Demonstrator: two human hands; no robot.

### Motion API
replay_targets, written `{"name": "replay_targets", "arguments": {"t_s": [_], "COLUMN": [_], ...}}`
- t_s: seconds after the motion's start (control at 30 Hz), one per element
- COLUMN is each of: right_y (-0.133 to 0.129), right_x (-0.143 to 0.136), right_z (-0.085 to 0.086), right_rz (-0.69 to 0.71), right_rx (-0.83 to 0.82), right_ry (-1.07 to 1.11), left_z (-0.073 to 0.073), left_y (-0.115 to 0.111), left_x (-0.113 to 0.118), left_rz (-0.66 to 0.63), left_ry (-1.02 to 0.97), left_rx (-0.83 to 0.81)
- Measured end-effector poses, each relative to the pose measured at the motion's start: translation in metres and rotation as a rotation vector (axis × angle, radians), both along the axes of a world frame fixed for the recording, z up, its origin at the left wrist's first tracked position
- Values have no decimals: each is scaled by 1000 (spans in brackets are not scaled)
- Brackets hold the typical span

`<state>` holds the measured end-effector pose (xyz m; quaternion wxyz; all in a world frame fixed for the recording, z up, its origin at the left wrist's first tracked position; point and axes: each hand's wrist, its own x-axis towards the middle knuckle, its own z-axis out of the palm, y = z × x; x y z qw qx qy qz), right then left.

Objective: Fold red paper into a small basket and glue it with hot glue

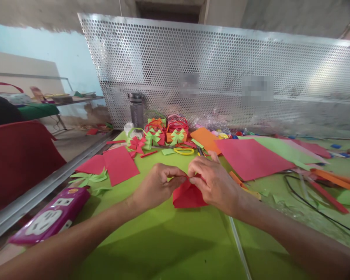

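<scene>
Two forearms, left grip and right grip closed on one folded red piece.

Forearms bare. Left forearm enters from eight o'clock, angled toward two; right forearm from four, angled toward ten. Left hand pinched, thumb to bent forefinger, tips toward three. Right hand likewise, tips toward nine, one finger raised. Fingertips nearly meeting.

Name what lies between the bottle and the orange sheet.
Small paper baskets with green bows stand between the bottle and the orange sheet, in the head view.
</scene>
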<state>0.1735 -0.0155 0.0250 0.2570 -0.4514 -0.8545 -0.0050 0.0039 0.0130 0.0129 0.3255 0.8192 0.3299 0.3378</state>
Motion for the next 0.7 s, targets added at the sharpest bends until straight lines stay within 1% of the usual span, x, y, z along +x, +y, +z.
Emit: {"name": "replay_targets", "arguments": {"t_s": [0.17,0.3,0.4,0.53,0.6,0.7], "right_y": [5,6,6,5,3,2], "right_x": [0,2,6,9,8,10], "right_z": [0,2,1,-5,-8,-7], "right_rz": [-17,-57,-64,-81,-65,-37], "right_rx": [-6,-41,65,206,246,281], "right_ry": [52,138,181,239,218,213], "left_z": [0,-3,-7,-13,-14,-15], "left_y": [-1,3,6,8,8,6], "left_x": [1,0,-1,1,2,3], "left_rz": [51,117,116,48,37,39], "left_ry": [-2,-88,-207,-405,-472,-502], "left_rx": [-13,-66,-212,-425,-469,-457]}}
